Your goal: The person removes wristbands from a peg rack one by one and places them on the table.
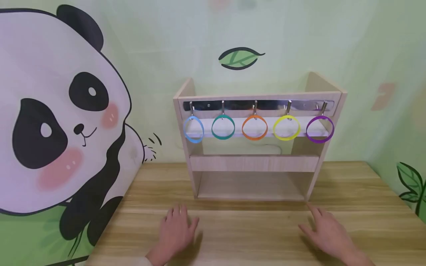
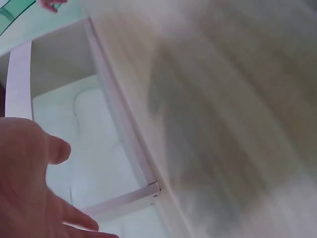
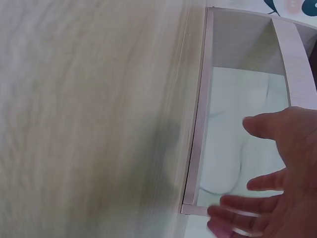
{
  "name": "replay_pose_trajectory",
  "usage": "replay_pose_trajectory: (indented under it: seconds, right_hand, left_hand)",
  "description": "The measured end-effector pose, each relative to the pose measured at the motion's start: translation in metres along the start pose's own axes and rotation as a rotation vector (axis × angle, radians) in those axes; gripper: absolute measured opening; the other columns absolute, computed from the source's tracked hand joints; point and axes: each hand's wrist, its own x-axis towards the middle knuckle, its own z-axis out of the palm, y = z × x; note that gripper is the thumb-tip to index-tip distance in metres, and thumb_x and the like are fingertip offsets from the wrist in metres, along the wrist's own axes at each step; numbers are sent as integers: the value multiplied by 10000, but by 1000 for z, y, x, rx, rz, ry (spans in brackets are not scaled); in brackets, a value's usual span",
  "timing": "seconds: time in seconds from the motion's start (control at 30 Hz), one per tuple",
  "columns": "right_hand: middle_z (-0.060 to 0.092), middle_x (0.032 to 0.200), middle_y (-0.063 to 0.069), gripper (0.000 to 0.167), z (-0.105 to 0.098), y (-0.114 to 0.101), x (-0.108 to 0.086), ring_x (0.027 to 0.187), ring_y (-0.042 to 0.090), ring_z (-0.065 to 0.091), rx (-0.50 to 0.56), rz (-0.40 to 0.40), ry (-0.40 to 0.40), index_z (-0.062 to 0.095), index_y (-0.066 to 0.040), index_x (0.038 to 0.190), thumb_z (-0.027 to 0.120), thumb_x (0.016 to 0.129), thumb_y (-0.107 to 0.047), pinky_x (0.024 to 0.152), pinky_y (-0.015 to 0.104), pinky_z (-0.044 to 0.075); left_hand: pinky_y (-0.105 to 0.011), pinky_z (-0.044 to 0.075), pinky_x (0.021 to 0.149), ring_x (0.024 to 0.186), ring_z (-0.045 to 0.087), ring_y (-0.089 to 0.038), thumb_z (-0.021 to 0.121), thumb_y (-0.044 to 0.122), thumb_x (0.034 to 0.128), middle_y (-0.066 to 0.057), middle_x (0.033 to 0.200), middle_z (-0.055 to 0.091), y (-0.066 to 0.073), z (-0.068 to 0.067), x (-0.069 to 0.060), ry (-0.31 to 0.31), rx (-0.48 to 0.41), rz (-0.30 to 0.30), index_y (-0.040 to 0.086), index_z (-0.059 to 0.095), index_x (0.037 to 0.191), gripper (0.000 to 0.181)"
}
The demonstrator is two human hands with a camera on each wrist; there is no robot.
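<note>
As five coloured rings hang in a row from the hooks of a small wooden rack (image 1: 254,163), a person's two hands lie forward over a wood-grain table (image 1: 246,236) in the head view. The left hand (image 1: 174,231), fingers extended and thumb held away, is before the rack's left foot, holding nothing; the right hand (image 1: 329,234), likewise bare, has its forefinger pointed toward the right foot, just beside it, though whether the two touch cannot be told. From left to right along a shiny metal strip (image 1: 273,105) hang a blue ring (image 1: 194,142), a teal ring (image 1: 223,138), an orange ring (image 1: 254,139), a yellow ring (image 1: 286,139) and a purple ring (image 1: 319,141), each on its own hook and well apart from both hands. Behind, a painted panda (image 1: 90,138) fills the left of the wall, and a green leaf (image 1: 238,58) floats above the rack. Seen from the left wrist, that hand shows its palm at the lower left, thumb and fingers spread, in front of the rack's lower compartment, with a soft shadow (image 2: 188,148) on the tabletop. Seen from the right wrist, the other hand reaches in from the lower right, thumb and fingers parted with nothing between them, before the same compartment.
</note>
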Motion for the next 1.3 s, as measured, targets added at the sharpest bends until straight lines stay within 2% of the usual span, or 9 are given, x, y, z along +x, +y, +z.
replay_pose_trajectory:
  seconds: [0.1,0.2,0.4,0.63,0.73,0.8,1.03,1.17,1.3]
  right_hand:
    - [612,1054,239,623,-3,-5,2,875,364,616,71,9,1,470,57,1290,680,854,-335,691,512,520]
    - [642,976,156,517,-5,-10,4,796,264,621,125,14,15,517,30,1232,671,867,-301,618,436,525]
    - [646,922,84,385,-5,-20,9,781,224,615,151,-8,77,579,-15,1145,668,875,-275,610,401,518]
    - [635,877,37,274,-8,-38,18,751,172,592,189,-84,164,611,-38,1057,689,856,-208,580,334,488]
    - [638,860,41,273,-12,-47,25,741,164,589,184,-120,208,614,-33,1058,701,835,-164,577,326,488]
    - [637,858,35,295,-15,-55,30,742,160,589,178,-142,221,613,-21,1076,704,826,-150,588,332,495]
    - [634,894,33,291,-26,-81,46,771,175,599,186,-194,191,611,-8,1084,687,834,-136,633,341,511]
    - [640,915,35,289,-33,-97,58,778,171,595,179,-221,188,609,-24,1096,673,850,-161,633,336,501]
    - [641,921,33,298,-42,-114,71,776,162,595,177,-254,207,606,-36,1111,662,860,-186,633,333,498]
  left_hand:
    - [-525,498,730,963,566,-412,551,410,916,-263,1133,556,-1,-6,10,48,-80,-28,-104,488,1230,606]
    - [-490,515,689,904,586,-390,554,375,917,-254,1102,565,-3,-13,20,62,-157,-63,-118,485,1232,589]
    - [-480,514,771,1014,563,-375,500,379,943,-258,1187,536,-5,-25,43,60,-276,-99,-101,438,1317,612]
    - [-481,512,796,1086,542,-360,466,416,950,-247,1271,503,-5,-36,64,82,-319,-106,-84,403,1358,649]
    - [-440,522,734,1000,562,-330,433,438,955,-227,1208,529,-3,-43,73,85,-335,-105,-86,427,1330,644]
    - [-386,514,639,890,561,-291,421,453,958,-203,1132,547,-2,-48,81,94,-337,-108,-82,465,1280,626]
    - [-450,518,747,991,553,-348,394,454,974,-254,1220,502,0,-65,102,136,-344,-71,-108,363,1368,687]
    - [-428,519,668,917,550,-313,386,449,970,-233,1198,492,1,-73,115,147,-355,-72,-98,341,1378,684]
    - [-443,512,685,939,538,-306,413,442,955,-217,1187,490,1,-77,127,146,-399,-79,-69,379,1348,646]
